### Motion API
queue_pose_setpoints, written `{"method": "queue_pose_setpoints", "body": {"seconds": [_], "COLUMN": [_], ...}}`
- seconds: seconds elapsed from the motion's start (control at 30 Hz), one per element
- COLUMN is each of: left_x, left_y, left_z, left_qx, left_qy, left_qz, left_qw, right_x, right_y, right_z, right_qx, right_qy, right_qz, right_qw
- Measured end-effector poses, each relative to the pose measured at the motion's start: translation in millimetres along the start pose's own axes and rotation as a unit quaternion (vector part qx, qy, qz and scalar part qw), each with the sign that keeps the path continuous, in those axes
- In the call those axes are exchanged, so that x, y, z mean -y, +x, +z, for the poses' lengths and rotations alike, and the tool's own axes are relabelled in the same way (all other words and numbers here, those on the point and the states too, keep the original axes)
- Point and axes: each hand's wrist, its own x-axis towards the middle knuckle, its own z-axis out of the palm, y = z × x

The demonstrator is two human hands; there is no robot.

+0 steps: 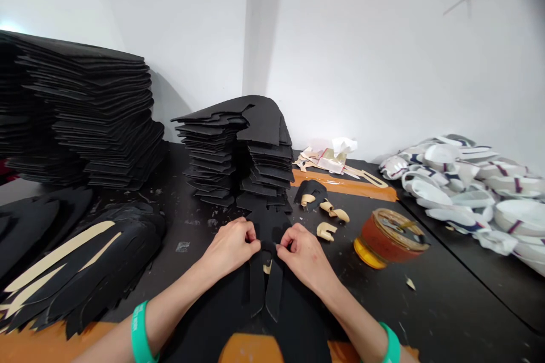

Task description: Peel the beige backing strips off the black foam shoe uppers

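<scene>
Pinching a forked black piece (273, 292) near its top end, with a thumb and finger of the left hand (232, 247) on one side and of the right hand (305, 252) on the other. Hiding its edges under the fingertips. Lying right between the hands, about as near to one as to the other. Running longways from the body side out toward the short black stack (264, 125). Pointing two flat legs back at the body, with a gap and a bit of tan (267, 266) in the middle. Looking dull, thin and soft, like foam, with slanted ends. Resting above a big dark sheet (208, 309). Seeing curly, smooth tan scraps (326, 231) just past the right hand, and, farther right, a round, shiny, red-brown pot (387, 244), yellow at the bottom.
</scene>
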Motion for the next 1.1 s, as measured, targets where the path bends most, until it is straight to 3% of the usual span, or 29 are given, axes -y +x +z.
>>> {"method": "queue_pose_setpoints", "body": {"seconds": [0.27,0.4,0.6,0.87,0.97,1.1], "left_x": [0,4,8,2,5,14], "left_y": [-3,-4,0,-23,-35,-47], "left_z": [5.0,6.5,6.4,-0.7,-10.0,-22.0], "left_qx": [-0.016,-0.057,-0.065,-0.071,-0.075,-0.09], "left_qy": [0.038,0.075,0.043,0.017,0.056,0.126], "left_qz": [-0.003,0.044,0.062,0.002,-0.028,-0.062], "left_qw": [0.999,0.995,0.995,0.997,0.995,0.986], "right_x": [2,6,-1,-2,-2,-4], "right_y": [-2,-3,-7,-17,-17,-16], "right_z": [2,0,-6,-2,1,-1], "right_qx": [0.0,0.002,-0.043,-0.024,0.002,0.041], "right_qy": [-0.04,-0.094,-0.185,-0.094,-0.045,0.001], "right_qz": [-0.017,-0.024,-0.002,-0.08,-0.152,-0.187], "right_qw": [0.999,0.995,0.982,0.992,0.987,0.981]}}
